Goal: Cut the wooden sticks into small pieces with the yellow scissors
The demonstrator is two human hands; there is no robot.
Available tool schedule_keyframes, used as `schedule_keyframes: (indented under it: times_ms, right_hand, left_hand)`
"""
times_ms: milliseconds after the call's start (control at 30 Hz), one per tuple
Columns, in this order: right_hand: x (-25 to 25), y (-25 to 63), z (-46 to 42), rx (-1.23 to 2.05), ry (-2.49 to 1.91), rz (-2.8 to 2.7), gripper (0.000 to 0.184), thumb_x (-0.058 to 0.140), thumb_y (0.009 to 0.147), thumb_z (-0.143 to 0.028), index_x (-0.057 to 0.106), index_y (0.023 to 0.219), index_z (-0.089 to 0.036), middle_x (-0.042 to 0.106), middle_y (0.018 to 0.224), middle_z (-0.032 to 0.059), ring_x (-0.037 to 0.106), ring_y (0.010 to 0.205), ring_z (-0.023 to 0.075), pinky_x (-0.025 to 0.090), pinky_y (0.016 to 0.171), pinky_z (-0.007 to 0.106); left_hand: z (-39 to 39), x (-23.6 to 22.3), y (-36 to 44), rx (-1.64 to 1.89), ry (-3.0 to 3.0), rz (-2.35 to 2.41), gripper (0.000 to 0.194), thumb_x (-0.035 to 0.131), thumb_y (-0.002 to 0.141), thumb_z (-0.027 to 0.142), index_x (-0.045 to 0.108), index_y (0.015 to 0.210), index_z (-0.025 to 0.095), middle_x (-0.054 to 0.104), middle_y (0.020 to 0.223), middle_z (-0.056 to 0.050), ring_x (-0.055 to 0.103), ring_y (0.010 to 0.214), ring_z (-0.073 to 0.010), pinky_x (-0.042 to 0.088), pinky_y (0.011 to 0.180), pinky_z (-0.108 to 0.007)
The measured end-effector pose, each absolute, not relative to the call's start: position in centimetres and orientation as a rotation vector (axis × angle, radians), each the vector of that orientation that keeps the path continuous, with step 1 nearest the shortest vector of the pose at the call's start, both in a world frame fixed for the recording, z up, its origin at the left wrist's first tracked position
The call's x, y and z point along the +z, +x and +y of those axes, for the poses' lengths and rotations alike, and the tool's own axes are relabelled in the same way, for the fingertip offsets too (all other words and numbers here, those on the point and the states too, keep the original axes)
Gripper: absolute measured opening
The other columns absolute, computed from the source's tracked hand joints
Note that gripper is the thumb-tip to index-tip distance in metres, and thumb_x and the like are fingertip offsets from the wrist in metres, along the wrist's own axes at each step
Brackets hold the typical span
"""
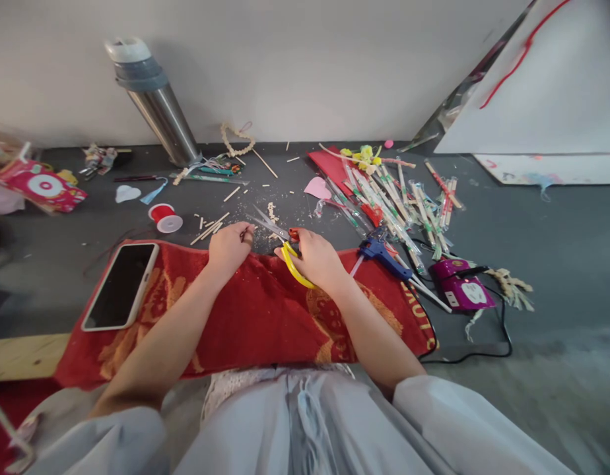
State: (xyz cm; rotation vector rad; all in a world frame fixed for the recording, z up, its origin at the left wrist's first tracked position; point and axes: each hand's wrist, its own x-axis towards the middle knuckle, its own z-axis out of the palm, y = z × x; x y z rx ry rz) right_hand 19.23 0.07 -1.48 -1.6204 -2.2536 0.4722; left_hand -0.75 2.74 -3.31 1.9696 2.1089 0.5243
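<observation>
My right hand [315, 256] grips yellow and orange handled scissors [278, 239], their blades open and pointing left over the grey surface. My left hand [229, 249] is closed in a pinch just left of the blades, holding something small and dark that I cannot make out. Both hands rest at the far edge of a red towel [255, 316] spread before me. Small wood offcuts and crumbs [272, 212] lie just beyond the scissors.
A phone [121, 285] lies on the towel's left end. A red thread spool [165, 218], a steel bottle [154, 99], a blue glue gun [384, 256], a purple power strip [461, 285] with black cable, and a heap of wrapped chopsticks [394, 198] surround the hands.
</observation>
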Motion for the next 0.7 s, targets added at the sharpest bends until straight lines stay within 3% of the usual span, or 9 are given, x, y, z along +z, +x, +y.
schedule_keyframes:
  times_ms: [200,400,700]
  right_hand:
    - [-1.1,18.4,-0.7,0.357,-1.721,-2.374,0.060,0.049,0.092,-0.059,0.059,0.113,-0.004,0.067,0.112,0.0209,0.063,0.110,0.0322,0.047,0.093,0.039]
    - [-1.3,18.0,-1.0,0.291,-1.750,-2.412,0.061,0.048,0.091,-0.061,0.059,0.110,-0.005,0.067,0.110,0.0205,0.063,0.104,0.0326,0.049,0.088,0.041]
    - [-1.4,18.4,-0.8,0.345,-1.803,-2.308,0.060,0.046,0.093,-0.060,0.058,0.112,-0.004,0.066,0.112,0.0217,0.064,0.106,0.0321,0.048,0.091,0.040]
  left_hand:
    - [2.8,-3.4,-1.1,0.238,2.047,2.243,0.026,0.049,0.088,0.033,0.073,0.093,0.024,0.074,0.095,-0.006,0.066,0.084,-0.0207,0.042,0.068,-0.028]
    - [3.0,-3.5,-1.4,0.248,2.089,2.254,0.032,0.045,0.091,0.040,0.070,0.082,0.023,0.072,0.084,-0.005,0.064,0.076,-0.0188,0.035,0.060,-0.027]
    - [2.8,-3.0,-0.5,0.298,2.029,2.281,0.031,0.035,0.097,0.033,0.063,0.099,0.020,0.071,0.095,-0.011,0.066,0.083,-0.0248,0.043,0.071,-0.033]
